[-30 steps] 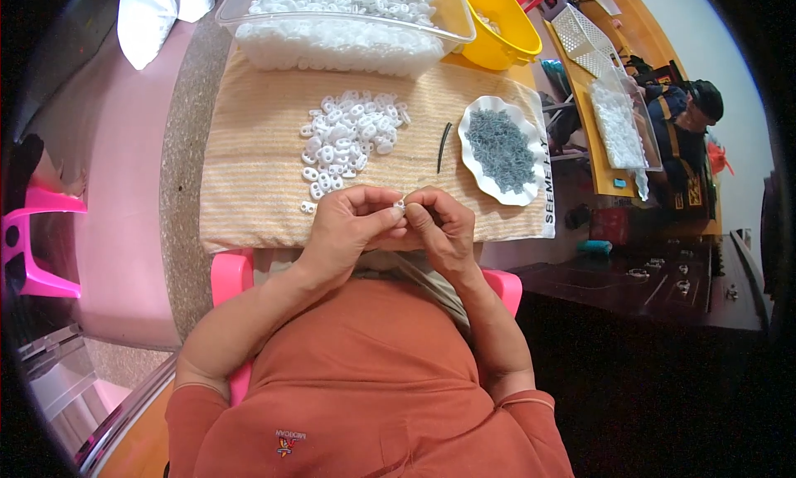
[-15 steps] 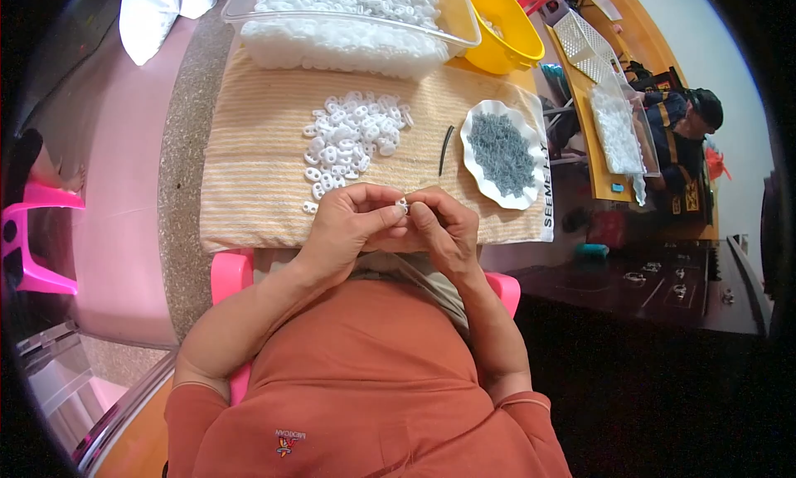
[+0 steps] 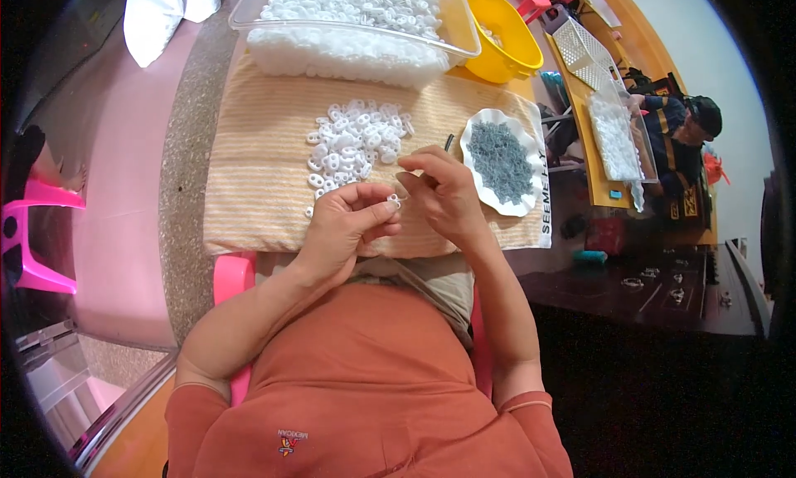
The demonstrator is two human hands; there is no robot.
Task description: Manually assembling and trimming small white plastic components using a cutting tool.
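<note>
Between thumb and forefinger, my left hand point(image 3: 352, 221) pinches a small white two-holed plastic piece point(image 3: 394, 200). My right hand point(image 3: 444, 194) is just to the right and a little farther off, apart from that piece, its thumb and fingertips pressed together; what they hold, if anything, is too small to make out. Beyond my left hand lies a loose pile of white two-holed pieces point(image 3: 356, 138). A thin black stick point(image 3: 448, 142) on the towel is partly hidden behind my right hand. To its right sits a white wavy-edged dish point(image 3: 473, 167) filled with small grey clear parts point(image 3: 502, 163).
The striped towel point(image 3: 257, 163) covers the table. At its far side stand a clear bin point(image 3: 348, 32) full of white pieces and a yellow tub point(image 3: 518, 51). A pink stool point(image 3: 41, 237) is at left. Another person point(image 3: 676, 138) sits at a table on the right.
My right hand has moved away from the left, up and forward, and now covers part of the black stick. My left hand stays almost in place, still pinching the white piece.
</note>
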